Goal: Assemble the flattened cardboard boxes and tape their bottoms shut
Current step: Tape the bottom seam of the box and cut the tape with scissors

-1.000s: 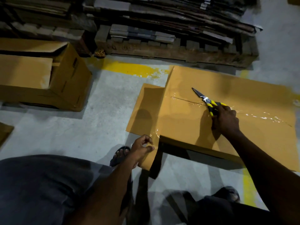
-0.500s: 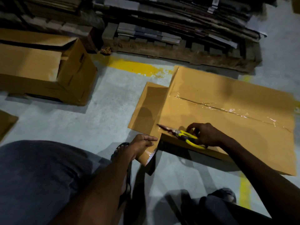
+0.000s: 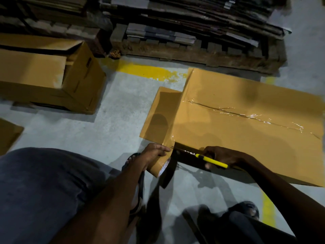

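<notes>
Head view puts the job at the cutting step. The large tan cardboard box (image 3: 237, 138) lies bottom-up on the grey concrete floor (image 3: 105, 120), with a strip of clear tape (image 3: 246, 117) already laid along its centre seam. At the box's near-left corner the left hand (image 3: 154, 152) grips the brown roll of tape (image 3: 161, 167), fingers wrapped over it. Just right of that, against the box's near edge, the right hand (image 3: 223, 157) is clenched round the yellow-handled scissors (image 3: 211, 160).

The scissors' long axis runs along that near edge, tips pointing to the person's left, toward the corner and the roll. The blades are dark and blurred, so I cannot tell whether they stand apart. The box's own long axis runs left to right.

Next, I judge, the blades must close across the tape between roll and corner, with the roll pulled taut so the strip does not fold on itself. The loose end then wants pressing flat onto the box's side.
</notes>
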Tool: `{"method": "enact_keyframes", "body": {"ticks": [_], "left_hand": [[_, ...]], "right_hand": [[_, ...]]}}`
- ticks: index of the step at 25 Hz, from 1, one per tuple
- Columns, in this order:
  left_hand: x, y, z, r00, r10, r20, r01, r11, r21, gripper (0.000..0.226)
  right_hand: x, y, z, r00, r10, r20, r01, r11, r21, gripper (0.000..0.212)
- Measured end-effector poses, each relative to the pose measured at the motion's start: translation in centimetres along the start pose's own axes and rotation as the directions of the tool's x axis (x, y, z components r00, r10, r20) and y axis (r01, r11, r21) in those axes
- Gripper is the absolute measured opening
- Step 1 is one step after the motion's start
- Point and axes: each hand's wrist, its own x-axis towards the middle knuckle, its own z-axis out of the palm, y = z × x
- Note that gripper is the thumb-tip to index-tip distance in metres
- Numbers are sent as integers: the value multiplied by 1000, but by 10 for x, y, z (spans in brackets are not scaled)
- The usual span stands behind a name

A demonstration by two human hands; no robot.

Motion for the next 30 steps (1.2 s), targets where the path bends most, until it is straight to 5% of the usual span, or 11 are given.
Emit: {"method": "enact_keyframes", "body": {"ticks": [4, 7, 12, 18, 26, 30], "left_hand": [[-3, 2, -2, 1000, 10, 15, -10, 1000, 8, 25], [1, -1, -4, 1000, 9, 10, -9, 1000, 28, 26], [2, -4, -6, 1000, 8, 4, -8, 997, 81, 24], [0, -2, -5, 1000, -20, -4, 20, 998, 60, 26], [-5, 4, -2, 999, -32, 6, 31, 998, 58, 26], [-17, 5, -1, 997, -79, 0, 77, 972, 224, 25]], "right_hand": [[4, -8, 13, 996, -62, -58, 50, 982, -182, 52], [10, -12, 20, 995, -86, -59, 82, 994, -71, 86], [-2, -42, 28, 981, -190, -42, 162, 916, -367, 73], [3, -47, 34, 971, -232, -61, 198, 919, -341, 89], [7, -39, 33, 945, -287, -156, 207, 897, -391, 31], [10, -36, 35, 936, -282, -211, 155, 867, -473, 33]]}}
